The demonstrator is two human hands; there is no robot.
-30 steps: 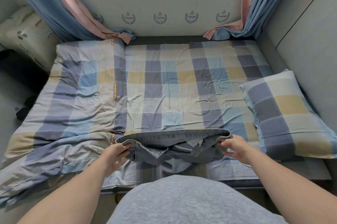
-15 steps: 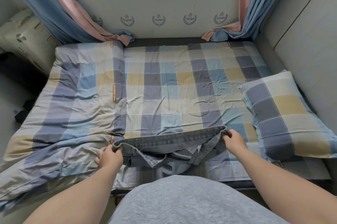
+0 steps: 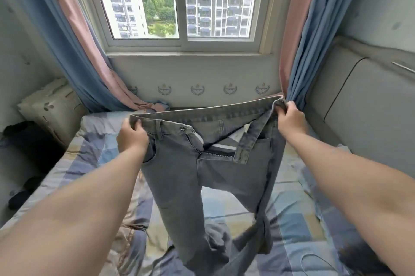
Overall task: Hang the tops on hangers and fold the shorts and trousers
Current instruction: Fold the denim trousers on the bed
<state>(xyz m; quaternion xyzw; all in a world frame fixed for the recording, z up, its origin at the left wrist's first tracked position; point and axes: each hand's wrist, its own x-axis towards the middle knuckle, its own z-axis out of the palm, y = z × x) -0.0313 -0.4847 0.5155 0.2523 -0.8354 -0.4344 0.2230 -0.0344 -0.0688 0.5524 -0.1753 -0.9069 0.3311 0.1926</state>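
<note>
You face a window [image 3: 179,2] framed by blue-and-pink curtains [image 3: 74,51]. Below you lies a bed [image 3: 292,219] under a checked cover; a cream bundle [image 3: 49,107] sits beside its left edge.

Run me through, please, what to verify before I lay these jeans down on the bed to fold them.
1. The left hand grips the waistband of the jeans: ok.
2. The right hand grips its other end: ok.
3. The fly is closed: not ok, it gapes open.
4. The legs hang straight: not ok, their ends bunch on the bed.
5. The pockets are empty: cannot tell.
</note>
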